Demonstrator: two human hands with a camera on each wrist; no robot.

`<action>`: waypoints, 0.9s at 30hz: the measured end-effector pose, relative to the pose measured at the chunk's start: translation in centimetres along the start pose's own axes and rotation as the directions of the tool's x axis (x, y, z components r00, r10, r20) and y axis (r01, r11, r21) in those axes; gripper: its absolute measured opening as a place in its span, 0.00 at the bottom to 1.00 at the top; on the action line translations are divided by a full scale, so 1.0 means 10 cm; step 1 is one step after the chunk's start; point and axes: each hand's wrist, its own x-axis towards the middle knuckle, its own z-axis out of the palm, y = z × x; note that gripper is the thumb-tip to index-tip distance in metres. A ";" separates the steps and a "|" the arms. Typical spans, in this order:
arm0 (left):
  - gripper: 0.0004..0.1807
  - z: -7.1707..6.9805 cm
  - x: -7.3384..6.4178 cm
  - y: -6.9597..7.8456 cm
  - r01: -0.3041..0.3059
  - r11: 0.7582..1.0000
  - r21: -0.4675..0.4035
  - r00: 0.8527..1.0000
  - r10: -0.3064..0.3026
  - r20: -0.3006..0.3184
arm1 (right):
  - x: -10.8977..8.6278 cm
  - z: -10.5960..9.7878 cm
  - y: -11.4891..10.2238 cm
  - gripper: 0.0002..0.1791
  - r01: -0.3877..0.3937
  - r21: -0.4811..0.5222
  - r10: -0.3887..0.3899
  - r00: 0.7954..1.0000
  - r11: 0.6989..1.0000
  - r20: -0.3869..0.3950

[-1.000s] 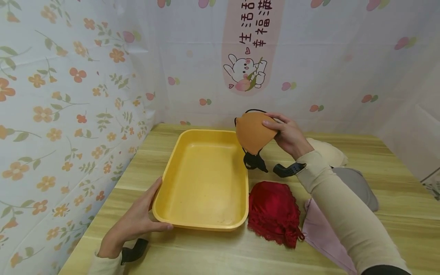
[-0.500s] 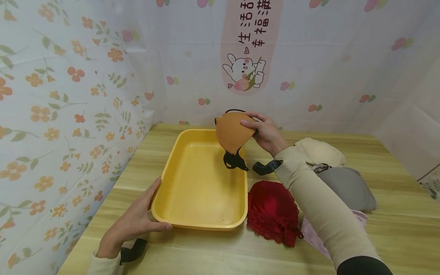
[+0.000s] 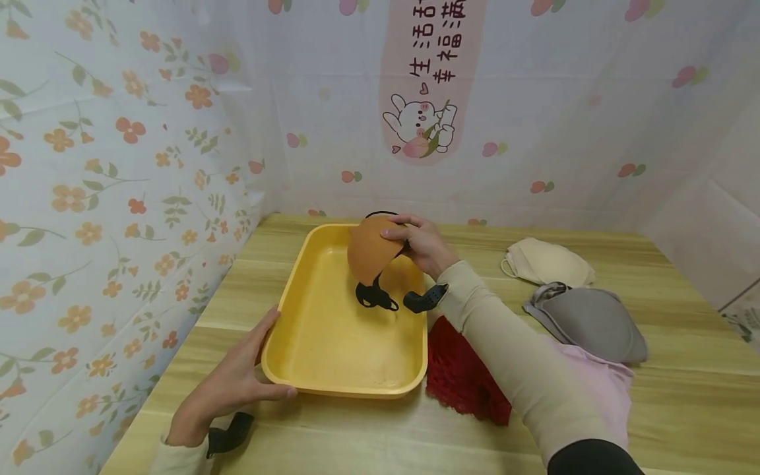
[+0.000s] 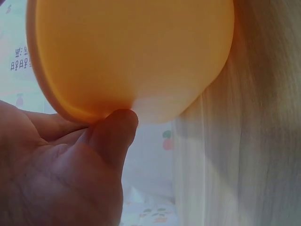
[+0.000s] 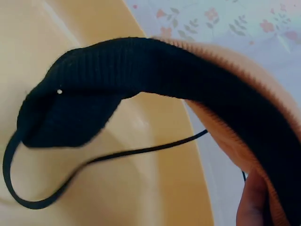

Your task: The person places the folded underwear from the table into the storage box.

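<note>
An orange bra (image 3: 369, 254) with black straps hangs over the back right of the yellow tray (image 3: 338, 390). My right hand (image 3: 424, 243) grips its upper right edge between thumb and fingers. In the right wrist view the black band (image 5: 155, 68) curves along the orange cup, and a thin strap loops above the tray. My left hand (image 3: 231, 376) holds the tray's front left corner, thumb along the front and fingers along the left side. The left wrist view shows that thumb pressed on the tray wall (image 4: 141, 52). Most fingers of the right hand are hidden behind the bra.
To the right of the tray lie a red lace bra (image 3: 466, 376), partly under the right sleeve, and a pink garment (image 3: 605, 389). A grey bra (image 3: 600, 323) and a cream bra (image 3: 549, 262) lie farther right. Printed cloth (image 3: 332, 99) walls the table's back.
My right hand has carried the orange bra leftward from the tray's right rim to above the tray, then lower. The left hand and the tray stay in place.
</note>
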 end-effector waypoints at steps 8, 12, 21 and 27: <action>0.70 0.01 0.00 0.02 0.028 0.999 0.036 1.000 -0.028 -0.008 | 0.02 0.20 0.08 0.24 -0.051 -0.042 0.050 0.998 0.998 -0.032; 0.70 0.02 0.00 0.02 0.033 0.999 0.043 0.999 -0.032 -0.014 | 0.03 0.27 0.12 0.24 -0.065 -0.030 0.064 0.997 0.997 -0.044; 0.71 0.01 -0.01 0.02 0.046 0.997 0.065 0.999 -0.046 0.003 | 0.07 0.45 0.24 0.24 -0.096 0.027 0.097 0.994 0.995 -0.053; 0.71 0.01 0.00 0.03 0.037 0.997 0.066 0.999 -0.038 0.007 | 0.08 0.58 0.36 0.25 -0.114 0.011 0.114 0.990 0.993 -0.082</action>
